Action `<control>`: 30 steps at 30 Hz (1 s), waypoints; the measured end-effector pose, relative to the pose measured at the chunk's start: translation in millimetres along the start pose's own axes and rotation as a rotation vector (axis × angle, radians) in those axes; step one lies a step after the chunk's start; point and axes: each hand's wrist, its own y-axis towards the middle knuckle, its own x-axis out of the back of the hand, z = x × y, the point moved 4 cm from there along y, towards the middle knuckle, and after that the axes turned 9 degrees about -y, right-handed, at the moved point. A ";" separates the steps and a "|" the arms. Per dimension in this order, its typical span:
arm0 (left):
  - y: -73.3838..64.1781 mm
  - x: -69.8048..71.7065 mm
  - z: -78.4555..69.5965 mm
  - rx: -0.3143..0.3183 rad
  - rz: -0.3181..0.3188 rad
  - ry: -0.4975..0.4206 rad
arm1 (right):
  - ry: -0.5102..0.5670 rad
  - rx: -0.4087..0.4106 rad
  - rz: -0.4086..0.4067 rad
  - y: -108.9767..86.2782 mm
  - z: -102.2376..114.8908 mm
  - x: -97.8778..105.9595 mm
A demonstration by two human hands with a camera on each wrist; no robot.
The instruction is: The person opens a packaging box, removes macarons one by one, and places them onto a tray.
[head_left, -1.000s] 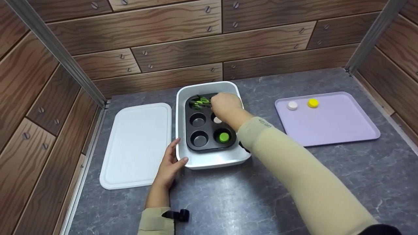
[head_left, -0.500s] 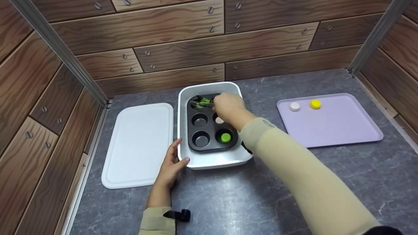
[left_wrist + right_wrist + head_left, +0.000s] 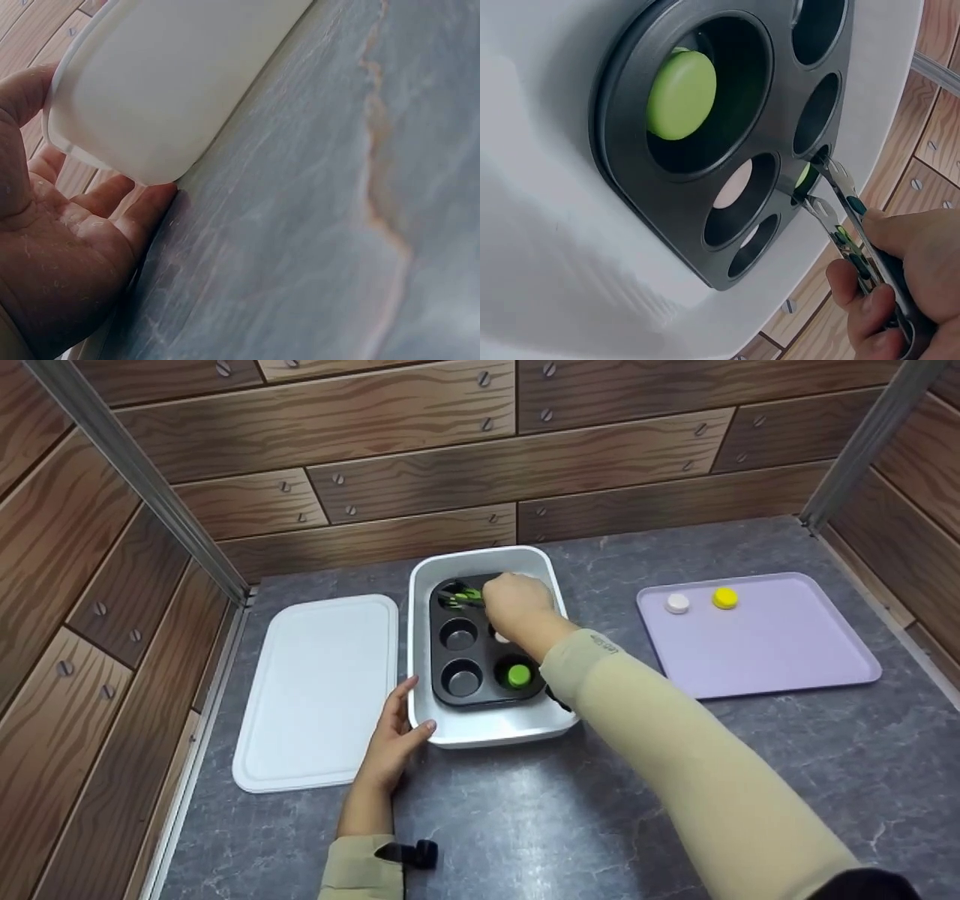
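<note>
There, the right hand (image 3: 517, 604) gripped green tongs (image 3: 847, 214), their tips dipping into the far-left cup of the muffin tin (image 3: 480, 701), long axis pointing left from the hand; the left hand (image 3: 390, 739) lay open, fingers against the white tub (image 3: 487, 727); around them, a grey marbled surface (image 3: 525, 825) walled by wood-grain panels (image 3: 420, 435).

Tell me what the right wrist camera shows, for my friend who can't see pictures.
A right hand grips metal tongs with green-patterned handles, whose tips reach into a cup at the far end of a dark muffin pan. The pan sits inside a white tray. One near cup holds a green cap, and another holds a pale cap.
</note>
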 end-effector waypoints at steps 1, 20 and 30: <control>-0.1 -0.3 0.2 0.001 0.001 -0.002 | 0.004 -0.005 -0.004 0.3 0.9 -1.3; -0.4 0.1 -0.8 0.012 -0.012 0.018 | 0.097 0.014 -0.096 -10.2 -19.3 -4.7; -0.1 1.9 0.0 0.012 -0.015 0.020 | 0.102 0.002 -0.111 -22.3 -35.8 4.6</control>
